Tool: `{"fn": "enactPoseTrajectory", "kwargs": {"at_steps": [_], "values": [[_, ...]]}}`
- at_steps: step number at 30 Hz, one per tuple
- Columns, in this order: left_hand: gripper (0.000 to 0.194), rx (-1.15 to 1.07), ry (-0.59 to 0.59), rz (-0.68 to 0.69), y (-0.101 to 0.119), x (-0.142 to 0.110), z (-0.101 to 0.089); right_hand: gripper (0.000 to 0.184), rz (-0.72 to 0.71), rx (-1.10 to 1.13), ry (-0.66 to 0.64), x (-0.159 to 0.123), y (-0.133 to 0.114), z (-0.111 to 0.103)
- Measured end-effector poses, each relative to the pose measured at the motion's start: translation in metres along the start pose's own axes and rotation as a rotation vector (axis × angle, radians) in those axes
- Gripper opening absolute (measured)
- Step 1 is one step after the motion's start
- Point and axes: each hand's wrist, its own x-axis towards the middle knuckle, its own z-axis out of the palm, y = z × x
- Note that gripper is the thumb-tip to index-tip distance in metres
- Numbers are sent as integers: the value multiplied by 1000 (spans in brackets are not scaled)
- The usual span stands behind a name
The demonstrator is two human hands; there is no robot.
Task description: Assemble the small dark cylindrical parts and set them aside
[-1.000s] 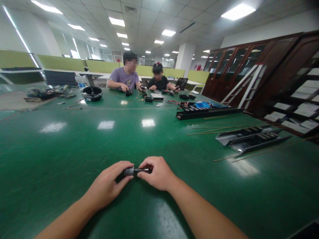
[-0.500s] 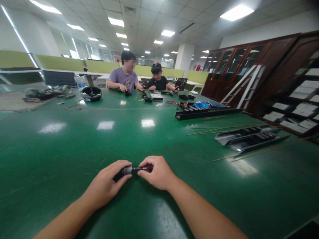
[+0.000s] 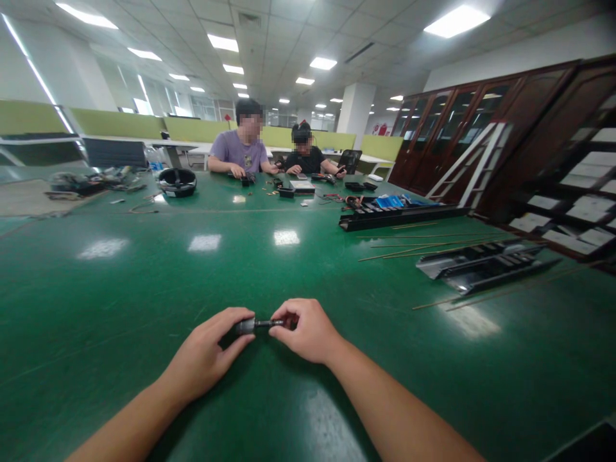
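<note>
My left hand (image 3: 206, 346) grips a short dark-and-silver cylinder (image 3: 246, 326) between thumb and fingers. From its right end runs a thin dark rod (image 3: 263, 323). The thumb and fingertips of my right hand (image 3: 310, 330) are pinched around the rod's far end. Cylinder and rod lie in one line, level, just above or on the green table (image 3: 231, 269); I cannot tell whether they touch it. My right fingers partly hide the rod's tip.
Black metal channels (image 3: 481, 276) and thin brass-coloured rods (image 3: 399, 247) lie at the right. Behind them a long black channel (image 3: 375, 221) holds blue packets. Two people (image 3: 240, 151) sit across the table among small black parts. A black headset (image 3: 177, 182) lies at the far left.
My right hand has shifted slightly to the right and away from me, so more of the rod shows between my hands. My left hand stays nearly still.
</note>
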Motion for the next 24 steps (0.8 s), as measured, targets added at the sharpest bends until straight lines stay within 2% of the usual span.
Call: {"fn": "enactPoseTrajectory", "kwargs": {"at_steps": [24], "values": [[33,12,34,-12,-6,-1,-4,9,6,2,29,1,3,-2]]}}
